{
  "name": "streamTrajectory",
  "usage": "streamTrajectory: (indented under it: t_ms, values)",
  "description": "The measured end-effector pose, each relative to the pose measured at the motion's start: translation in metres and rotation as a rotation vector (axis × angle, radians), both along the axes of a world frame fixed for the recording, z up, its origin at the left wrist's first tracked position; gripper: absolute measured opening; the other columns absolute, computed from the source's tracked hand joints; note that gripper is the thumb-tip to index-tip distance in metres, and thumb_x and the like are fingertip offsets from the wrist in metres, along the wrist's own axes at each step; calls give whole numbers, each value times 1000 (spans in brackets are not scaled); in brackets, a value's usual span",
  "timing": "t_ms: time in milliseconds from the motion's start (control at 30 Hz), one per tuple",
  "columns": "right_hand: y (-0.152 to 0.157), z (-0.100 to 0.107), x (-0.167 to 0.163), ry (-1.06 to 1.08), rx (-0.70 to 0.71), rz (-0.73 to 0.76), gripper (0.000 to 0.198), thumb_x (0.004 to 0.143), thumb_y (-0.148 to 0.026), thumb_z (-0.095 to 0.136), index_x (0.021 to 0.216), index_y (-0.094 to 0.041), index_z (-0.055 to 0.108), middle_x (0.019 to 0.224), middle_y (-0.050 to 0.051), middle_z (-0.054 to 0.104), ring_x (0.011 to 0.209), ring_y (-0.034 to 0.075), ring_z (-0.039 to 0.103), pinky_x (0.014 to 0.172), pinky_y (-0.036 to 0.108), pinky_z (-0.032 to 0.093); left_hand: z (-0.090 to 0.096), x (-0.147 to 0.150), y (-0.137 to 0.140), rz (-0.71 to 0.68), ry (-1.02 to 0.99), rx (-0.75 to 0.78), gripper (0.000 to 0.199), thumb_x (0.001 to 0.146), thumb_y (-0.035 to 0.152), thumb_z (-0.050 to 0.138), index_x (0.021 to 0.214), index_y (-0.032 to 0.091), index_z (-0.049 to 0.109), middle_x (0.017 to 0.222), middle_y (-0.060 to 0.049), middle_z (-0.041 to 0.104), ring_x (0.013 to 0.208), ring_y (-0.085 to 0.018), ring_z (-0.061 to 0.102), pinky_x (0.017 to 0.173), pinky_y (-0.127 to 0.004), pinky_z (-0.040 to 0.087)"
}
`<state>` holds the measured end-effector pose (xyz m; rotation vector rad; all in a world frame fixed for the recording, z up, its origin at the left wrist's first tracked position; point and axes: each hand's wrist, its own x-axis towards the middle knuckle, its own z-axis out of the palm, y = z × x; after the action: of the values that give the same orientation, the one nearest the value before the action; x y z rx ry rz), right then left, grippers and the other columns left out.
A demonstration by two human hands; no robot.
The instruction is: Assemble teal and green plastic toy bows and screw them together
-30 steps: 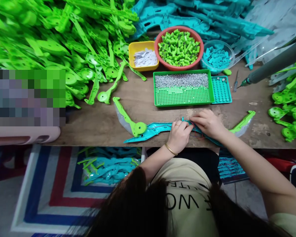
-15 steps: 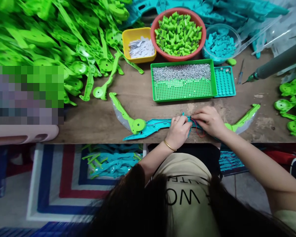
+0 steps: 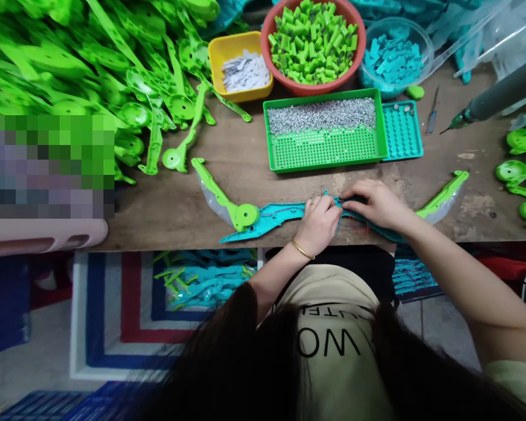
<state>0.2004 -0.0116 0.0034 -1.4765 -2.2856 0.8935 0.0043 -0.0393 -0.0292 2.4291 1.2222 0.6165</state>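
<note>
A long turquoise plastic toy bow body (image 3: 278, 217) lies along the front of the bench, with a green limb (image 3: 248, 216) at the left and another green limb (image 3: 442, 196) at the right. My left hand (image 3: 319, 221), with a ring and a bangle, is closed around the middle of the body. Just right of it, my right hand (image 3: 374, 202) has thumb and fingertips pinched together at the body's centre. What they hold is too small to make out. Thin red wire (image 3: 360, 223) loops beneath this hand.
Behind the bow stand a green tray (image 3: 324, 166) of screws, a turquoise tray (image 3: 402, 131), a red bowl (image 3: 267, 58) of green parts, a yellow tub (image 3: 217, 73) and a clear tub (image 3: 427, 64). A power screwdriver (image 3: 477, 111) reaches in from the right. Green parts (image 3: 61, 64) heap up left.
The view has shifted slightly. My right hand's fingers have moved a little at the bow's centre, and the red wire loop now lies lower and flatter. My left hand keeps its grip.
</note>
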Motion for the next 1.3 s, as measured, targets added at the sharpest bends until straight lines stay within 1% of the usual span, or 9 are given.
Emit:
streamTrajectory:
  t_ms: [133,233,433,533,633,733,867,967,1300]
  values:
    - [-2,-5,-10,-98,50,-47,8,86,-27,61,87,-22,68,93,4,71,93,23,61,82,37,37,7,-8,1,-36,-105,-92,23,95,35,53,99,18,68,99,-8,60,95,-20,55,85,-34,41]
    - [-3,-5,-14,-123,62,-65,9,86,-26,60,86,-22,68,92,5,70,93,24,60,82,37,37,12,-14,1,-136,-123,-101,36,88,48,62,107,18,67,108,-9,62,102,-22,55,90,-36,43]
    - [-10,18,3,155,28,-145,18,86,-31,62,98,-20,69,104,8,69,99,22,63,88,37,46,7,-10,2,-114,-94,-73,27,97,34,49,94,20,73,97,-6,68,90,-19,55,85,-33,43]
    - [-29,34,23,116,37,-298,18,87,-35,60,93,-21,69,93,6,70,88,21,64,81,36,49,5,-9,3,-93,-142,-67,27,96,33,51,93,19,73,97,-6,69,89,-18,56,83,-32,45]
    - [-53,40,37,28,-40,-243,17,88,-36,59,86,-22,68,85,4,69,80,20,64,74,34,50,5,-7,3,-74,-153,-72,26,96,34,53,92,19,73,95,-6,69,88,-18,56,82,-32,45]
    - [-75,34,37,-90,-7,-110,18,89,-36,59,93,-21,68,85,5,69,79,21,64,71,34,49,7,-5,4,-50,-136,-73,25,95,33,53,91,19,73,92,-6,68,87,-18,56,82,-32,46]
    - [-87,20,16,-291,232,-75,26,92,-34,54,109,-18,67,88,9,70,75,22,63,66,33,43,9,-2,4,-28,-110,-57,26,96,33,52,89,19,73,89,-5,68,85,-19,56,81,-32,45]
    - [-79,14,-2,-369,327,-89,29,96,-36,47,97,-18,70,78,9,68,68,20,59,61,33,35,11,-2,4,-38,-80,-72,27,97,33,50,92,19,73,92,-6,69,88,-19,56,81,-32,45]
    - [-51,4,-28,-468,334,-261,32,96,-31,42,78,-17,65,70,8,63,61,17,54,55,32,25,25,-4,-1,-62,0,-25,31,94,35,52,113,13,63,102,-11,69,96,-23,60,85,-35,45]
